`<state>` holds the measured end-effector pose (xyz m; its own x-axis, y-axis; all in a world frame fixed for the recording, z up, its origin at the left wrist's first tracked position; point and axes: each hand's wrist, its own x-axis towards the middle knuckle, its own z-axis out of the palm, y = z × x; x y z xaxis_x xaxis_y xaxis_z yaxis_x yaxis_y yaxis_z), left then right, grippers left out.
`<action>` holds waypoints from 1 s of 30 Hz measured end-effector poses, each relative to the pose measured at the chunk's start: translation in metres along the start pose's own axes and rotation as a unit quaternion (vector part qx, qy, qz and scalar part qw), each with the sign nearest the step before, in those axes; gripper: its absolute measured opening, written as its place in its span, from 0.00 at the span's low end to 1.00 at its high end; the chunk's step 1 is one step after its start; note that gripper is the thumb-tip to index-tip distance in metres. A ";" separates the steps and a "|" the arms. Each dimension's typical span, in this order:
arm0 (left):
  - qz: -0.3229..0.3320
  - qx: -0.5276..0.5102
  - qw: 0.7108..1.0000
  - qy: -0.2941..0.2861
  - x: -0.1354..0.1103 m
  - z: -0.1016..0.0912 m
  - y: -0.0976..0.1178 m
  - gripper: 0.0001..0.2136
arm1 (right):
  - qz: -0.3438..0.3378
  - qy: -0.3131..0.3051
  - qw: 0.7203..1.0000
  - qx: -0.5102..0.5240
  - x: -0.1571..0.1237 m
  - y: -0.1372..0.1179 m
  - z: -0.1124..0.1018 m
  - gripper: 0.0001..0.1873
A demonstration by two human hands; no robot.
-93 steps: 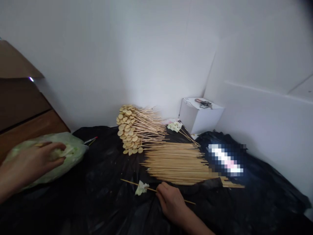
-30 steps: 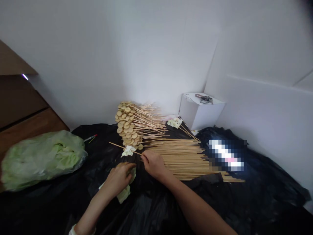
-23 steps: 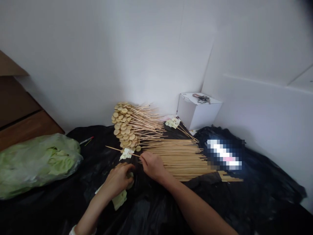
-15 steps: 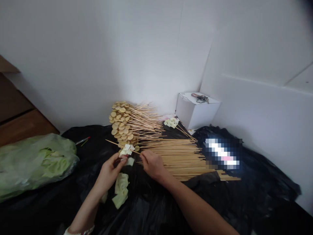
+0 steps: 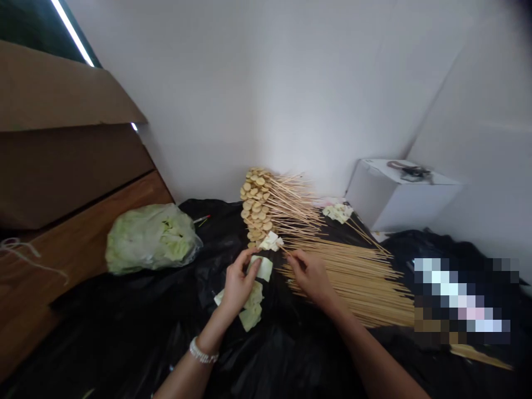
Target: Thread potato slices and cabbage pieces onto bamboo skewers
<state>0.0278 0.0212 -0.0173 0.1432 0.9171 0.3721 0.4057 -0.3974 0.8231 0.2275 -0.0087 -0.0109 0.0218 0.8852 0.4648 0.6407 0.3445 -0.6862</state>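
Note:
My right hand pinches a thin wooden skewer near the middle of the view. Pale pieces of cabbage leaf are threaded on it. At their left side my left hand has thumb and forefinger closed on a cabbage piece, its tip partly hidden by the fingers. Just under these fingers lies another cut leaf piece, and a larger crumpled leaf rests below. Beyond the hands, a stack of skewers with round pale slices points its sticks to the right.
Bare skewers lie in a wide row at right. Finished leaf skewers sit behind them, before a white box. A clear bag of cabbage and a cardboard box stand left. Black plastic sheeting covers the surface.
The view has swung left, so everything appears farther right and more of the cardboard box shows. My left fingers have shifted slightly away from the skewer; my right hand keeps its grip.

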 end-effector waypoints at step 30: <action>-0.196 -0.416 0.888 0.026 0.005 -0.008 0.010 0.17 | 0.033 -0.064 0.995 0.062 0.001 -0.007 -0.011 0.15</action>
<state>0.0250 0.0217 -0.0033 0.0872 0.9961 -0.0115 -0.3948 0.0451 0.9177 0.2312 -0.0135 0.0009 -0.0431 0.9372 0.3462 0.5418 0.3130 -0.7800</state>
